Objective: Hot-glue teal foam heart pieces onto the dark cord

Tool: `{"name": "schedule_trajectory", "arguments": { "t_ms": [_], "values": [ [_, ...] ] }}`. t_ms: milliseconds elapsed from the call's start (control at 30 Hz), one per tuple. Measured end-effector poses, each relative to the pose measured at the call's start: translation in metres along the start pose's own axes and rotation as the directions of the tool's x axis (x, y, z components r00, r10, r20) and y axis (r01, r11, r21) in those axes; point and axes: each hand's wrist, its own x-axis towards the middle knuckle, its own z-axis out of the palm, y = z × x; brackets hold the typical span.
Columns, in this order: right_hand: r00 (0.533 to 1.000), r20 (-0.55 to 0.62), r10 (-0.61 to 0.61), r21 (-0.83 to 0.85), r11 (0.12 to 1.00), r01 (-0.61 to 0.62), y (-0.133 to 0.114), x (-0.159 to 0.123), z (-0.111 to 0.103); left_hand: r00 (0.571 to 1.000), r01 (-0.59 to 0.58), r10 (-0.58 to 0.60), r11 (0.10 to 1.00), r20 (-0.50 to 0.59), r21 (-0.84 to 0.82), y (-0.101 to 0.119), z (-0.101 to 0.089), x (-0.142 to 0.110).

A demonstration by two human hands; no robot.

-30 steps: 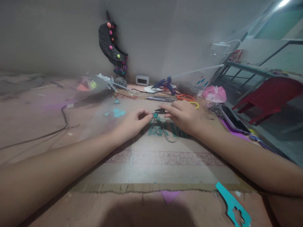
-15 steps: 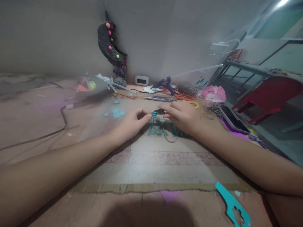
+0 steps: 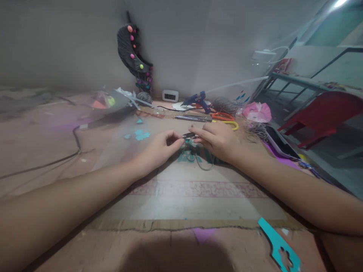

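Near the middle of the board, my left hand [image 3: 170,141] is closed, thumb and forefinger pinched at a small teal piece [image 3: 187,141], which is mostly hidden. My right hand [image 3: 219,139] is closed round a small dark pointed tool [image 3: 189,135]. Its tip reaches the left fingertips; its exact kind is too small to tell. A thin grey cord [image 3: 205,169] loops on the board below the hands. Left of them lie a teal flower cutout [image 3: 141,135] and smaller teal scraps.
Behind the hands are orange-and-yellow-handled scissors [image 3: 224,118], a blue glue gun [image 3: 198,100], a white digital clock [image 3: 170,96] and grey yarn [image 3: 225,105]. A phone [image 3: 280,141] lies right. A teal offcut [image 3: 279,245] lies in front; a dark crescent ornament [image 3: 129,49] stands against the wall.
The dark tool's tip has shifted slightly left, against my left fingertips. The teal piece now shows lower, beneath the tool. Both arms stay almost in place.
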Motion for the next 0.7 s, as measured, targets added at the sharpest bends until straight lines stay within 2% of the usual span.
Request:
{"name": "schedule_trajectory", "arguments": {
  "t_ms": [567,633,700],
  "values": [
    [1.0,-0.017,-0.025,0.061,0.998,0.026,0.0013,-0.0008,0.0016,1.0,-0.013,0.012,1.0,0.003,0.026,0.0007,-0.0004,-0.0003],
    [0.999,-0.011,0.041,0.137,0.99,-0.039,0.0003,-0.0005,0.0002,1.0,-0.012,0.012,1.0,0.004,0.014,0.0003,-0.0004,0.0001],
    [0.981,-0.007,0.196,0.255,0.949,-0.188,0.0,-0.0006,0.0009,1.0,-0.006,0.006,1.0,0.003,-0.005,-0.0003,-0.0004,0.0004]
  ]
}}
